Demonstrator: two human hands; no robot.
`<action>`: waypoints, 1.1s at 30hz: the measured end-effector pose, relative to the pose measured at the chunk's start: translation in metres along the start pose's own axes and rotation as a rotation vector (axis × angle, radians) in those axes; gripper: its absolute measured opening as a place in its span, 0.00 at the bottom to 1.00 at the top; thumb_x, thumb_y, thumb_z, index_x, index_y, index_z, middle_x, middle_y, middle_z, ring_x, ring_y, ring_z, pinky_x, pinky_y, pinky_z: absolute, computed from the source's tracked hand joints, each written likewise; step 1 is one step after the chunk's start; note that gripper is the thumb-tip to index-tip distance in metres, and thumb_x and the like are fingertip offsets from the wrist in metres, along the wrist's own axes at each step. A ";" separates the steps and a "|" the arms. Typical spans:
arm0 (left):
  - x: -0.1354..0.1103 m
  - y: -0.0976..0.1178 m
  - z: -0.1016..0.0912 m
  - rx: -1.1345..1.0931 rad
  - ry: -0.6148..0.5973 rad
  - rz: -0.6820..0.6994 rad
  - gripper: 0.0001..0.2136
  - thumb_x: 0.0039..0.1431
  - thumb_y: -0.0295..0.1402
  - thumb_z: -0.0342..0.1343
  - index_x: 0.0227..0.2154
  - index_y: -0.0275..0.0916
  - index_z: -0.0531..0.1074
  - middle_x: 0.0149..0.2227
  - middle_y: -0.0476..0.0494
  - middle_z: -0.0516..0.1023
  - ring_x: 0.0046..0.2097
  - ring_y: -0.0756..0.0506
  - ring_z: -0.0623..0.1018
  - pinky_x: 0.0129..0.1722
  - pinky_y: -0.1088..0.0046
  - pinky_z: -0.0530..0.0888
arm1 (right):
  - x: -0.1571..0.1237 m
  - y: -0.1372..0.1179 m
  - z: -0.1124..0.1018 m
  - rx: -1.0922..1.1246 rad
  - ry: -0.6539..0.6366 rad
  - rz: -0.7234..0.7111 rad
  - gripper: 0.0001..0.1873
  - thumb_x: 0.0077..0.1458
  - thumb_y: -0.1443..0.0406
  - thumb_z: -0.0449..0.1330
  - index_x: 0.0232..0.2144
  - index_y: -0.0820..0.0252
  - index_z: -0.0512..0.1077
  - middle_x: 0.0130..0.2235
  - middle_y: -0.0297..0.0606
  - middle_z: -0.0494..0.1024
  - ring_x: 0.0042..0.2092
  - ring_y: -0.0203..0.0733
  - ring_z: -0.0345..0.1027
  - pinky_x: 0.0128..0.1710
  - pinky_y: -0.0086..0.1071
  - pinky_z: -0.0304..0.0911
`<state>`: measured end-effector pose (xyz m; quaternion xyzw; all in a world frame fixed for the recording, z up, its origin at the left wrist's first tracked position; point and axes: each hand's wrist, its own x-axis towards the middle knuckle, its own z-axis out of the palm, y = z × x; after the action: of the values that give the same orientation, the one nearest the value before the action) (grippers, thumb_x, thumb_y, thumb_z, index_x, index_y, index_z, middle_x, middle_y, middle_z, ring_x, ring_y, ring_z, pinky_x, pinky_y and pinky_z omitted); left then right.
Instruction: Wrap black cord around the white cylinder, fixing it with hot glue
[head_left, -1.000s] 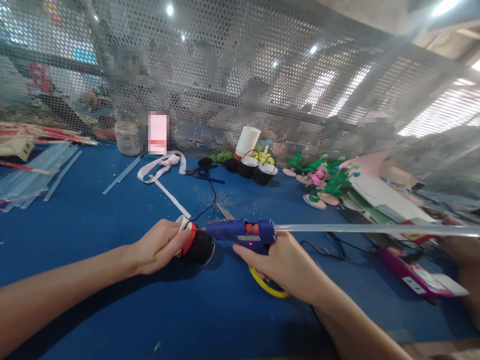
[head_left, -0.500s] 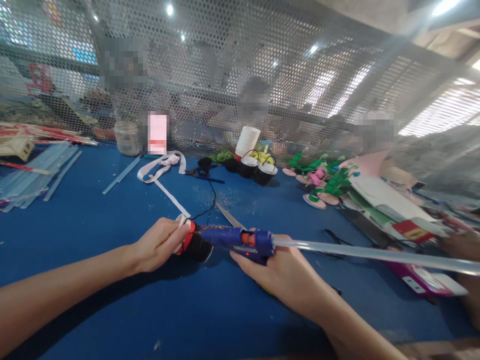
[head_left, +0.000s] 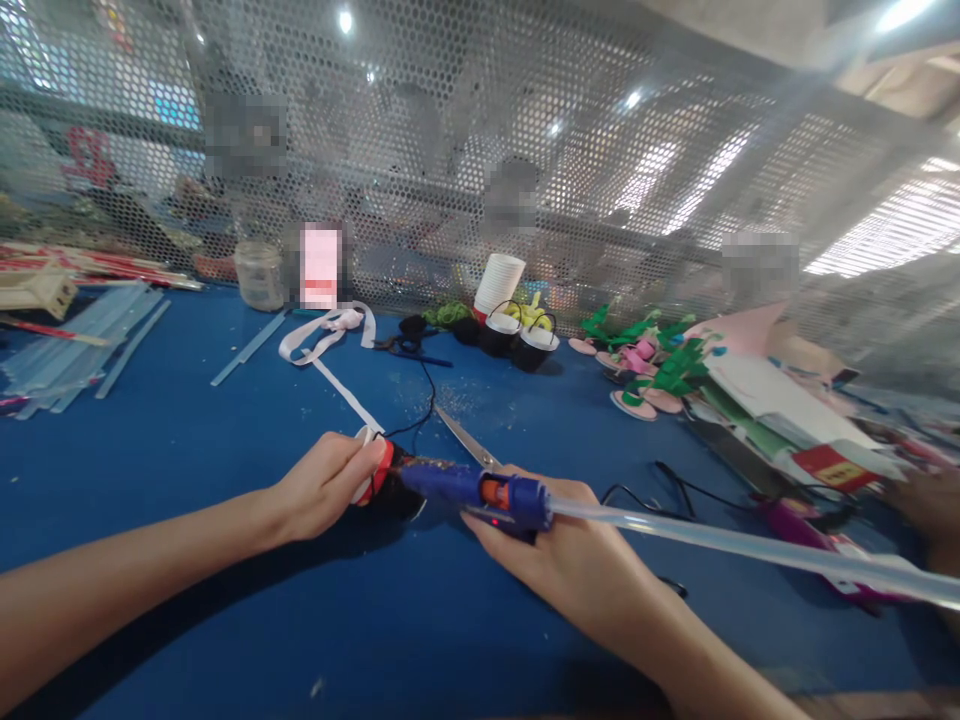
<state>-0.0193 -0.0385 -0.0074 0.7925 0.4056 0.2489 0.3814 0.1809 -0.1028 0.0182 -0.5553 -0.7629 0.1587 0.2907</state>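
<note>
My left hand [head_left: 324,482] is closed around a small paper cup [head_left: 370,485], red and white, with black yarn wound on its lower part. The cup lies tipped on its side. My right hand [head_left: 570,545] grips a blue hot glue gun [head_left: 457,483], its nozzle at the wrapped cup; whether the tip touches is hidden. A long clear glue stick [head_left: 720,537] juts from the gun's back end toward the right. From the cup, a strand of black yarn [head_left: 431,400] runs back over the blue table. Scissors [head_left: 465,437] lie partly beneath the gun.
Behind stand stacked white cups [head_left: 499,285], two black yarn-covered buckets [head_left: 536,347] and a phone [head_left: 321,265] by a jar [head_left: 259,275]. White ribbon [head_left: 341,385] and glue sticks [head_left: 82,345] are left; green paper plants [head_left: 679,365] and another person's hand [head_left: 926,505] are right.
The glue stick's far end has dipped slightly. At the right, the magenta tool has turned and its black cord now loops higher. Both my hands keep their holds.
</note>
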 end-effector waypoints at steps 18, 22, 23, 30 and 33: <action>0.000 0.001 0.000 0.005 -0.008 0.074 0.20 0.57 0.37 0.34 0.13 0.35 0.55 0.14 0.54 0.57 0.19 0.56 0.56 0.19 0.81 0.57 | 0.000 0.001 -0.001 -0.013 -0.088 -0.007 0.08 0.45 0.64 0.53 0.18 0.60 0.63 0.19 0.31 0.67 0.21 0.32 0.58 0.21 0.24 0.54; -0.001 0.000 -0.001 0.090 -0.042 0.212 0.18 0.58 0.32 0.33 0.14 0.36 0.54 0.15 0.54 0.57 0.19 0.56 0.57 0.21 0.80 0.57 | 0.005 0.007 -0.005 0.052 -0.053 0.140 0.09 0.44 0.61 0.55 0.19 0.60 0.65 0.17 0.31 0.67 0.19 0.32 0.59 0.18 0.24 0.54; -0.001 0.000 -0.002 0.112 -0.046 0.245 0.17 0.58 0.31 0.33 0.15 0.36 0.54 0.16 0.54 0.57 0.19 0.56 0.57 0.21 0.80 0.57 | 0.006 0.008 -0.006 0.079 -0.066 0.187 0.10 0.43 0.60 0.55 0.18 0.60 0.65 0.16 0.30 0.65 0.18 0.32 0.58 0.16 0.24 0.54; -0.002 -0.002 -0.003 0.197 -0.046 0.415 0.16 0.58 0.29 0.33 0.16 0.37 0.55 0.18 0.52 0.59 0.21 0.54 0.59 0.23 0.78 0.59 | 0.014 0.003 -0.009 0.255 -0.131 0.355 0.10 0.43 0.61 0.55 0.16 0.61 0.63 0.11 0.27 0.61 0.13 0.29 0.54 0.13 0.23 0.53; -0.003 -0.003 -0.003 0.208 -0.049 0.417 0.16 0.58 0.28 0.33 0.16 0.37 0.55 0.18 0.51 0.60 0.21 0.54 0.59 0.23 0.78 0.59 | 0.016 0.003 -0.008 0.278 -0.127 0.335 0.10 0.42 0.62 0.55 0.16 0.61 0.62 0.10 0.27 0.61 0.13 0.30 0.55 0.13 0.23 0.54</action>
<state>-0.0241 -0.0387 -0.0078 0.9000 0.2471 0.2600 0.2479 0.1850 -0.0876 0.0272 -0.6178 -0.6476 0.3430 0.2852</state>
